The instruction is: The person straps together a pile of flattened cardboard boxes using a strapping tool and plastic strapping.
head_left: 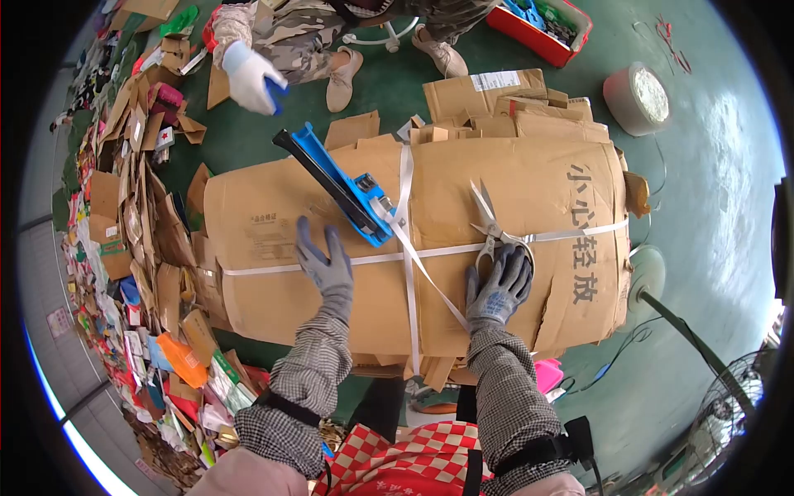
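Note:
A bale of flattened cardboard (463, 306) lies in front of me, crossed by white strapping band (408, 299). My left hand (327, 266), in a grey glove, is over the bale with its fingers spread and nothing in them. A blue strapping tool (343, 194) with a black lever rests slantwise on the bale, the white band running through its lower end. My right hand (501, 289), also gloved, grips the handles of a pair of scissors (490, 227). Their blades are parted and point away from me, beside the band.
A co-worker's gloved hand (252, 78) hangs at the far side, above their shoes. Loose cardboard and mixed scrap (178, 364) pile up on the left. A red crate (550, 37) and a white bucket (638, 99) stand at the back right, a fan (732, 393) at the lower right.

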Motion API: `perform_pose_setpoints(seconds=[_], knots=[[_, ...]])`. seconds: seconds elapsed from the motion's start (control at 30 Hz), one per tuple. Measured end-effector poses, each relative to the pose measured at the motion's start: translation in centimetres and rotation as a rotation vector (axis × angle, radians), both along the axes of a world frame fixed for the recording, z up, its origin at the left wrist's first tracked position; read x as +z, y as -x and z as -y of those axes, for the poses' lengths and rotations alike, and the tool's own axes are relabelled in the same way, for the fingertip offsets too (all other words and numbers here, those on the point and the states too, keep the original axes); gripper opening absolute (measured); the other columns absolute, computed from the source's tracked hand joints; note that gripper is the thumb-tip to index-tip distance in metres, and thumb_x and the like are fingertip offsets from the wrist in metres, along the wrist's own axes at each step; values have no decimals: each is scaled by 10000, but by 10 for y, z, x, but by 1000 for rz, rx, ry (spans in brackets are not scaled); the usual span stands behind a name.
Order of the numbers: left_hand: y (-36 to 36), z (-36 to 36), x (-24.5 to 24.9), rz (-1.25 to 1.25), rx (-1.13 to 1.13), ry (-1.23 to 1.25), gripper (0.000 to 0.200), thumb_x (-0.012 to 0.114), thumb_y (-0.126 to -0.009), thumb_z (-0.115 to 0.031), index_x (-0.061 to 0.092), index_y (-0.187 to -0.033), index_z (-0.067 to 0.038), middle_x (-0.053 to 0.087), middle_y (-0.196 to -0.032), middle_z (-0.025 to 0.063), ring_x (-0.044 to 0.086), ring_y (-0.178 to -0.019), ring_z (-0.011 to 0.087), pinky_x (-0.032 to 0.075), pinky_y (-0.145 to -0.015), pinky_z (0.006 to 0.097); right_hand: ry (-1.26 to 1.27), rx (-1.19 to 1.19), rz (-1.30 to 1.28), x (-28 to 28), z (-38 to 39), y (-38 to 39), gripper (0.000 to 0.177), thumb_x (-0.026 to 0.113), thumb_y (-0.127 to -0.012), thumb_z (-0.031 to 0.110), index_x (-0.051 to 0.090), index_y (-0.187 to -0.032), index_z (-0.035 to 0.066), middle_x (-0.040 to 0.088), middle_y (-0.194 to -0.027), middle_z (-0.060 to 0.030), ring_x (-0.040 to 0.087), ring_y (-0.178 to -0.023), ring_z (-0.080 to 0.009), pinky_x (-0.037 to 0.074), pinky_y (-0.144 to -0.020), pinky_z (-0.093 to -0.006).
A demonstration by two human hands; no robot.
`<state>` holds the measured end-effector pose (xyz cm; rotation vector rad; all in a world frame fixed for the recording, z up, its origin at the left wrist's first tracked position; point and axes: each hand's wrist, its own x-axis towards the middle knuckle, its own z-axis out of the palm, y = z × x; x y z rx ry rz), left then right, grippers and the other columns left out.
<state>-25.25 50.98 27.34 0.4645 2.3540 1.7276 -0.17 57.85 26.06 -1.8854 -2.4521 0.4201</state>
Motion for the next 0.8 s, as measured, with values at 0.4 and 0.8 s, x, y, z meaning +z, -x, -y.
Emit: perform_pose_setpoints(seconds=[0.4,0.8], knots=[[-16,16,-24,-749,-194,955,516,468,-854,-239,339,-1299,-13,306,-1370,202,275,-1272,364,206,-1042,502,429,-32,120,49,-75,3,657,636,-721,186,354,-1307,87,534,-1096,-145,510,-1027,-328,433,-847,-397],[-15,16,-18,-669,-220,980,543,461,-862,-217,283,-1328,0,286,-1373,212,234,-1290,362,166,-1053,505,401,337,-105,7,-149,145,544,551,-786,296,367,-1289,201,548,-1099,-159,571,-987,-325,464,-792,-446]])
